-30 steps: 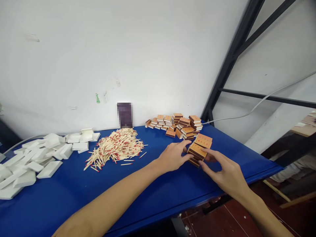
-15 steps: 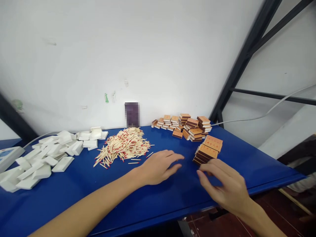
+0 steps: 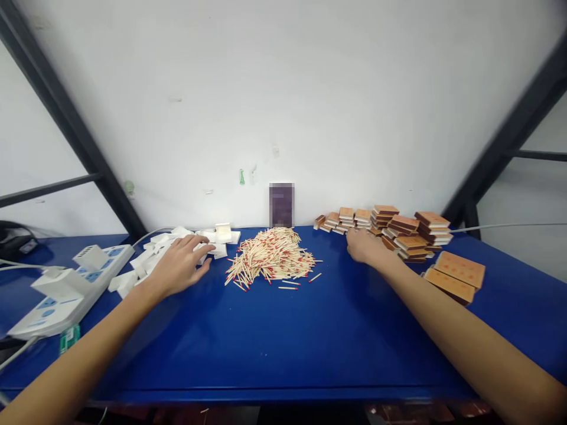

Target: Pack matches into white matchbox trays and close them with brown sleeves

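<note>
My left hand (image 3: 183,262) hovers over a heap of white matchbox trays (image 3: 146,260) at the left, its fingers apart and nothing visible between them. At the right, my right hand (image 3: 364,245) reaches to the front of the stacked orange-brown matchboxes (image 3: 405,224). Its fingertips point away from me and are mostly hidden, so I cannot see whether they grip a box. Between the hands lies a pile of loose red-tipped matches (image 3: 272,257), a few of them lying apart at its front edge. A neat block of matchboxes (image 3: 458,271) stands right of my right forearm.
A white power strip (image 3: 97,277) with plugged-in adapters and cables lies at the far left of the blue table (image 3: 266,342). A blurred dark purple rectangle (image 3: 282,205) stands against the wall behind the matches. Black metal struts (image 3: 75,130) rise on both sides.
The view has turned left. My left hand has moved left to the white trays. My right hand has left the neat matchbox block and reached forward to the matchbox stacks.
</note>
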`<control>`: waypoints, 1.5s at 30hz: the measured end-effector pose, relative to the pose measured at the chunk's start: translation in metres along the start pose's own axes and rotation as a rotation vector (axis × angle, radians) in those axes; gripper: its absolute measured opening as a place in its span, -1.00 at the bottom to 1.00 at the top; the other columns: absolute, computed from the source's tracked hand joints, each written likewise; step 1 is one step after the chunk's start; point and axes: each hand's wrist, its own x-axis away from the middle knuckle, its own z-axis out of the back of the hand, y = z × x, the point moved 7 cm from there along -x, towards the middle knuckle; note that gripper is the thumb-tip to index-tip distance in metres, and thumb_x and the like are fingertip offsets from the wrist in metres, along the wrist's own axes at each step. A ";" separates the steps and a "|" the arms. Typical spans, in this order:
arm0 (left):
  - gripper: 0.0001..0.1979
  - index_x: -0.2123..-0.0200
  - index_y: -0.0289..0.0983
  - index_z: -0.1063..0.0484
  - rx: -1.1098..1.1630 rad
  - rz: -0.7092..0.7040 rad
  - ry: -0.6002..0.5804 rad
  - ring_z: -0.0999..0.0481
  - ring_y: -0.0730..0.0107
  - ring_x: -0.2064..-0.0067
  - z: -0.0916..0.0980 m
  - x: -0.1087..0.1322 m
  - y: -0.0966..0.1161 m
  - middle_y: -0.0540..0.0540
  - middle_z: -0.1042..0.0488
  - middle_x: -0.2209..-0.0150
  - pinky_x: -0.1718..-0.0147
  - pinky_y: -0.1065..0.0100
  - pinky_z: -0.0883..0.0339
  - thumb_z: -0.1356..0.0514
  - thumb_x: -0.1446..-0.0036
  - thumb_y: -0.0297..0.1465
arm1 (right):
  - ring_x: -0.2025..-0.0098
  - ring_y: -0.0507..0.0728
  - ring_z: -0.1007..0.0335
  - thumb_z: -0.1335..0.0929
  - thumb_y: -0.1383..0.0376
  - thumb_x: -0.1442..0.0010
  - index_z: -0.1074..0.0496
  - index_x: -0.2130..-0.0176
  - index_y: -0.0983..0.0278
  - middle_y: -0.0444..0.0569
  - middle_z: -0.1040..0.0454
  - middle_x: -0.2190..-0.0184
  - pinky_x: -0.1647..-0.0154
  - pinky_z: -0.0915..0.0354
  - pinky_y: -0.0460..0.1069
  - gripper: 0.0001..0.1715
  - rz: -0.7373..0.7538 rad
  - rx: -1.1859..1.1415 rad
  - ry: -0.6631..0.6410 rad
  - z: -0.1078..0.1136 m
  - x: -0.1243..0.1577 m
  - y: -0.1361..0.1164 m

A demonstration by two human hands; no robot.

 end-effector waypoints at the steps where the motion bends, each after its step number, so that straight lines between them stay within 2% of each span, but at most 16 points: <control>1: -0.69 0.05 -0.25 -0.47 -0.042 0.037 -0.028 -0.40 -0.04 -0.03 -0.008 -0.001 -0.008 -0.27 -0.41 -0.02 0.08 -0.02 -0.34 -0.05 -0.23 -0.31 | 0.02 0.43 -0.45 -0.21 0.50 -0.24 -0.35 -0.03 0.55 0.48 -0.43 0.09 0.11 -0.32 0.18 -0.63 -0.004 0.005 -0.011 -0.002 0.000 0.001; 4: -0.73 0.10 -0.25 -0.50 -0.130 0.068 -0.097 -0.36 -0.12 -0.08 -0.030 -0.008 -0.015 -0.30 -0.36 -0.08 0.05 -0.07 -0.29 -0.10 -0.20 -0.31 | 0.04 0.39 -0.46 -0.16 0.49 -0.28 -0.33 -0.04 0.52 0.41 -0.46 0.11 0.15 -0.31 0.12 -0.62 0.047 0.023 0.022 -0.004 0.014 -0.004; 7: -0.80 0.20 -0.26 -0.51 -0.173 0.042 -0.115 -0.38 -0.10 -0.06 -0.043 -0.014 -0.012 -0.28 -0.41 -0.04 0.05 -0.07 -0.26 -0.10 -0.19 -0.38 | 0.06 0.35 -0.44 -0.15 0.44 -0.32 -0.35 0.00 0.46 0.33 -0.46 0.13 0.16 -0.29 0.09 -0.67 0.180 0.031 0.066 -0.003 0.038 -0.023; 10: -0.80 0.19 -0.26 -0.49 -0.168 -0.006 -0.097 -0.43 -0.03 -0.02 -0.048 -0.016 -0.008 -0.23 -0.50 0.09 0.04 -0.03 -0.24 -0.07 -0.22 -0.44 | 0.03 0.31 -0.38 -0.16 0.36 -0.35 -0.38 0.04 0.38 0.23 -0.46 0.12 0.13 -0.26 0.07 -0.70 0.311 0.019 0.114 -0.003 0.056 -0.041; 13: -0.77 0.19 -0.26 -0.48 -0.146 -0.040 -0.035 -0.48 0.03 0.04 -0.046 -0.014 -0.007 -0.19 -0.55 0.17 0.07 0.01 -0.24 -0.02 -0.27 -0.45 | 0.05 0.30 -0.35 -0.16 0.33 -0.35 -0.40 0.03 0.35 0.20 -0.45 0.10 0.12 -0.24 0.09 -0.68 0.363 -0.065 0.192 -0.005 0.056 -0.043; 16: -0.77 0.17 -0.24 -0.49 -0.127 -0.049 0.087 -0.51 0.06 0.08 -0.036 -0.011 -0.008 -0.17 -0.57 0.19 0.11 0.06 -0.26 -0.03 -0.30 -0.41 | 0.01 0.30 -0.32 -0.16 0.29 -0.35 -0.42 0.02 0.33 0.17 -0.45 0.07 0.09 -0.21 0.11 -0.65 0.349 -0.255 0.274 -0.009 0.047 -0.032; 21: -0.85 0.14 -0.24 -0.47 -0.059 -0.021 0.388 -0.55 0.13 0.17 0.000 -0.010 -0.005 -0.13 -0.59 0.20 0.18 0.15 -0.33 -0.17 -0.23 -0.39 | -0.01 0.26 -0.30 -0.14 0.26 -0.36 -0.44 0.05 0.25 0.08 -0.45 0.05 0.04 -0.18 0.12 -0.64 0.321 -0.401 0.320 -0.019 0.035 -0.019; 25: -0.81 0.14 -0.23 -0.44 0.083 -0.067 0.579 -0.55 0.24 0.26 0.033 -0.012 0.018 -0.09 -0.59 0.26 0.21 0.22 -0.38 -0.24 -0.15 -0.47 | 0.02 0.23 -0.31 -0.14 0.24 -0.35 -0.44 0.08 0.24 0.05 -0.48 0.12 0.01 -0.18 0.12 -0.65 0.334 -0.483 0.350 -0.019 0.029 -0.012; 28: -0.73 0.11 -0.25 -0.43 0.225 -0.164 0.637 -0.54 0.31 0.26 0.048 -0.017 0.048 -0.09 -0.57 0.26 0.24 0.28 -0.40 -0.26 -0.10 -0.55 | 0.02 0.22 -0.33 -0.14 0.23 -0.35 -0.44 0.11 0.23 0.03 -0.49 0.13 0.00 -0.19 0.12 -0.66 0.354 -0.531 0.363 -0.019 0.025 -0.006; 31: -0.70 0.08 -0.28 -0.42 0.387 -0.219 0.625 -0.53 0.33 0.25 0.049 -0.026 0.079 -0.12 -0.55 0.26 0.27 0.30 -0.42 -0.23 -0.10 -0.60 | 0.03 0.22 -0.34 -0.15 0.23 -0.35 -0.44 0.12 0.22 0.02 -0.50 0.14 0.00 -0.21 0.11 -0.66 0.388 -0.565 0.363 -0.020 0.022 -0.002; 37: -0.74 0.08 -0.30 -0.39 0.642 -0.321 0.500 -0.47 0.38 0.28 0.038 -0.046 0.135 -0.10 -0.51 0.29 0.30 0.32 -0.40 -0.14 -0.15 -0.60 | 0.04 0.21 -0.36 -0.16 0.21 -0.35 -0.46 0.13 0.22 0.05 -0.50 0.14 -0.02 -0.22 0.12 -0.66 0.491 -0.588 0.353 -0.019 0.021 0.002; 41: -0.76 0.10 -0.31 -0.39 0.708 -0.346 0.400 -0.42 0.37 0.35 0.031 -0.044 0.155 -0.10 -0.47 0.37 0.36 0.33 -0.36 -0.07 -0.18 -0.58 | 0.03 0.21 -0.35 -0.16 0.20 -0.36 -0.45 0.11 0.23 0.05 -0.49 0.12 -0.04 -0.21 0.12 -0.65 0.573 -0.583 0.337 -0.015 0.027 0.007; 45: -0.77 0.13 -0.29 -0.39 0.727 -0.368 0.241 -0.36 0.38 0.42 0.020 -0.037 0.164 -0.07 -0.42 0.44 0.40 0.32 -0.27 -0.02 -0.19 -0.56 | 0.04 0.19 -0.37 -0.16 0.19 -0.37 -0.44 0.10 0.26 0.06 -0.49 0.12 -0.05 -0.23 0.11 -0.65 0.608 -0.569 0.335 -0.010 0.033 0.009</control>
